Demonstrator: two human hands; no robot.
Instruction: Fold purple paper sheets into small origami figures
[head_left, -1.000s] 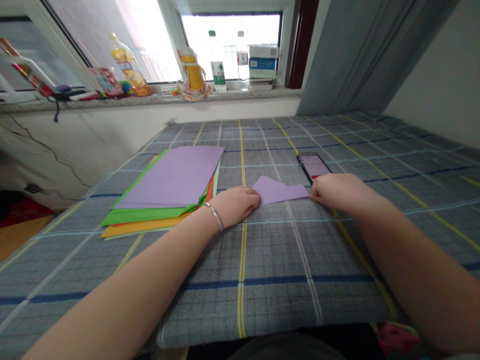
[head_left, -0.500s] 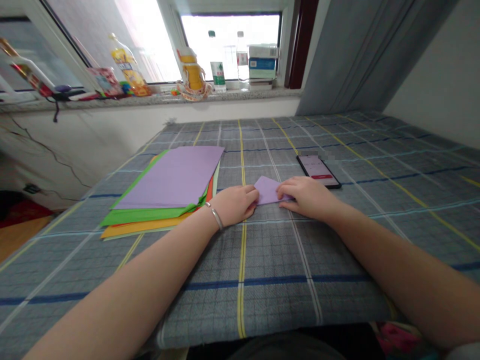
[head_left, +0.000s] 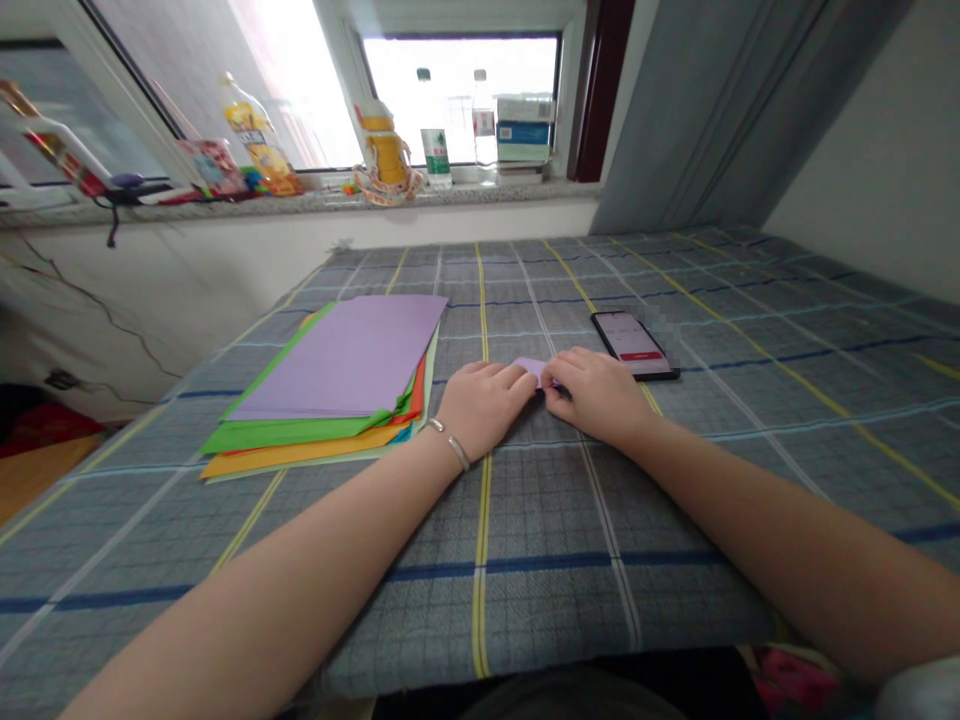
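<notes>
A small folded piece of purple paper (head_left: 534, 368) lies on the plaid cloth (head_left: 540, 520), mostly hidden under my two hands. My left hand (head_left: 484, 405), with a silver bracelet at the wrist, rests curled on its left part with fingertips pressing down. Meeting it from the right, my right hand (head_left: 592, 392) has its fingers bent and pinched on the paper's right part. Only a small purple corner shows between the fingertips.
A stack of coloured sheets (head_left: 337, 385), purple on top over green, red and orange, lies left of my hands. A phone (head_left: 634, 343) with its screen lit lies just beyond my right hand. Bottles and boxes line the windowsill (head_left: 420, 140).
My right hand slid left along the purple paper until it met my left hand. The paper that showed between them is now almost covered. My left hand barely moved.
</notes>
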